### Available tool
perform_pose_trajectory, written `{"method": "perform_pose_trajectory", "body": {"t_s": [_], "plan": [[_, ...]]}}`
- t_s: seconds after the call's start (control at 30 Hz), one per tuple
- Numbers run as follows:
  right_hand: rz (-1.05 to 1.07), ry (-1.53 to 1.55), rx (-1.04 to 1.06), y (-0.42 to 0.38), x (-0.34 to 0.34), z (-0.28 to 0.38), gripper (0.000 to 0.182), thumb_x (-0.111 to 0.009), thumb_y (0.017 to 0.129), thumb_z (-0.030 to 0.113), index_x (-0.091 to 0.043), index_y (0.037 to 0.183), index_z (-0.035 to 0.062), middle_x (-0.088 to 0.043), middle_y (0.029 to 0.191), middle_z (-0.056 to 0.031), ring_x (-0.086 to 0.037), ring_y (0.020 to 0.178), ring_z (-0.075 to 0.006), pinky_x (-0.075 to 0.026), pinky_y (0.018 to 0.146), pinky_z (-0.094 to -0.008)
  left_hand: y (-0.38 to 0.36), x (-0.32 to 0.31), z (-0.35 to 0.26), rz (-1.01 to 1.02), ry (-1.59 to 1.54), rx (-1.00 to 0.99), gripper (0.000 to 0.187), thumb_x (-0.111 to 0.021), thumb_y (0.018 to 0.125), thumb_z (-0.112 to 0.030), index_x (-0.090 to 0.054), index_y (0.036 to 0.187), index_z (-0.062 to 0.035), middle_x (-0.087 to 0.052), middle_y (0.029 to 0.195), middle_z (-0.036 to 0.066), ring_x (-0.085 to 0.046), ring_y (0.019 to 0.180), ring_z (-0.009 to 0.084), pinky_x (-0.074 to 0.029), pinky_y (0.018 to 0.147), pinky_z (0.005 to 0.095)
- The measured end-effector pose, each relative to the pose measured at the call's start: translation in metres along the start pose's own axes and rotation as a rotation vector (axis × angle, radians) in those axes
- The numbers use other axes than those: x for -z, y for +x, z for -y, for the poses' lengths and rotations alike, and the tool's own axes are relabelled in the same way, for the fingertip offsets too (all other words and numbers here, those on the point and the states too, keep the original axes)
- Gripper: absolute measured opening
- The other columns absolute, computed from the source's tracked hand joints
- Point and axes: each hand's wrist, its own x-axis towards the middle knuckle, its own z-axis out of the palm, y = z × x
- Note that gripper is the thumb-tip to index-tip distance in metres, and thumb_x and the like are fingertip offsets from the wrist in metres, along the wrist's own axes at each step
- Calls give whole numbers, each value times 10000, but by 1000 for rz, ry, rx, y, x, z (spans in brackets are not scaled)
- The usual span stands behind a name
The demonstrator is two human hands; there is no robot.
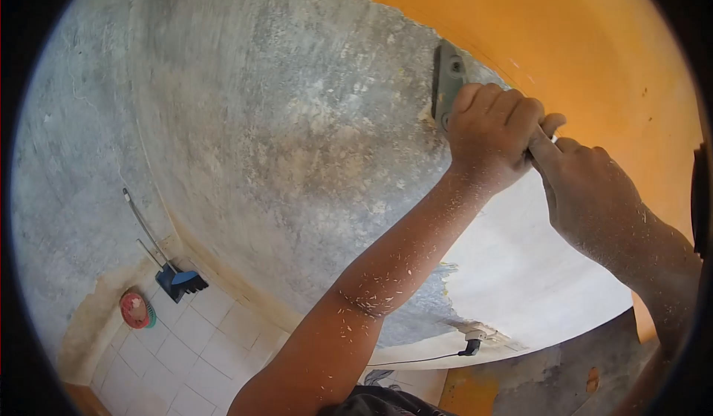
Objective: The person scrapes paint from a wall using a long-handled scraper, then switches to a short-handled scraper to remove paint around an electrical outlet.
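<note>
A scraper (450,78) with a wide grey head lies against the wall, its dark blade edge at the border between bare grey plaster (297,104) and orange paint (564,30). My left hand (494,130) is wrapped round it just behind the head. Behind that, my right hand (590,190) grips the handle, most of which the fingers hide. Pale flakes cling to both forearms.
White paint (535,253) covers the lower wall, with a black plug (471,348) and cable at a socket. On the tiled floor (178,349) at the lower left are a blue broom and dustpan (178,281) and a red round basket (135,310).
</note>
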Motion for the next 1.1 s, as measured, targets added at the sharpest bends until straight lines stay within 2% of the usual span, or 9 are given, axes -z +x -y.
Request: {"method": "perform_pose_trajectory", "body": {"t_s": [0.13,0.23,0.3,0.43,0.6,0.7,0.87,0.9,1.1], "plan": [[-70,-55,33,-3,5,0,212,-497,805,-29,-487,1016,-41,-582,761,-209,-617,660,-328,-501,581,-415,6,1,1,-94,-30,23,287,-703,737,-295,-480,645,-139,-457,540,-21,-469,525,162,-328,611,314],[-83,-62,53,7,9,2,197,-500,799,-32,-497,995,-38,-580,755,-204,-615,652,-323,-501,582,-408,8,7,3,-28,-17,94,269,-694,731,-244,-470,655,-116,-473,596,14,-478,610,192,-345,640,341],[40,-111,7,9,14,6,193,-502,789,-39,-494,982,-41,-578,754,-201,-614,654,-317,-502,596,-402,8,7,1,-30,2,98,266,-691,735,-238,-469,657,-114,-471,593,15,-475,601,193,-344,639,339],[-84,-105,85,2,13,4,205,-509,777,-44,-496,982,-39,-575,735,-195,-614,644,-313,-502,594,-400,11,7,-1,-81,-29,103,271,-694,738,-231,-465,656,-110,-465,584,16,-463,584,198,-340,636,341],[40,-169,-1,10,19,15,252,-529,763,-47,-494,1012,-30,-576,742,-188,-618,644,-298,-507,581,-391,9,10,1,-91,-19,145,274,-696,732,-231,-464,657,-106,-462,590,21,-466,592,202,-339,643,351],[-30,-188,55,-2,20,12,267,-539,747,-54,-495,1010,-34,-573,745,-183,-619,636,-279,-510,570,-374,11,6,-3,-139,-32,136,264,-708,712,-219,-471,659,-116,-460,593,14,-467,592,200,-329,635,349],[-6,-296,23,-5,16,19,319,-551,739,-53,-487,1051,-46,-568,731,-168,-615,600,-258,-506,540,-350,6,3,-5,-165,-29,133,266,-717,691,-191,-463,643,-128,-448,587,-1,-438,575,191,-314,625,332],[-28,-307,23,-5,15,20,345,-554,738,-52,-478,1075,-51,-567,730,-164,-612,590,-254,-505,532,-345,7,7,-7,-132,-32,138,277,-692,754,-213,-454,648,-118,-445,583,9,-425,573,190,-332,627,340],[-39,-339,73,-12,11,16,331,-569,732,-34,-479,1050,-55,-562,720,-173,-599,547,-258,-499,499,-348,3,7,-14,-126,-47,133,278,-692,753,-213,-451,648,-120,-445,577,10,-426,577,189,-328,630,340]]}}
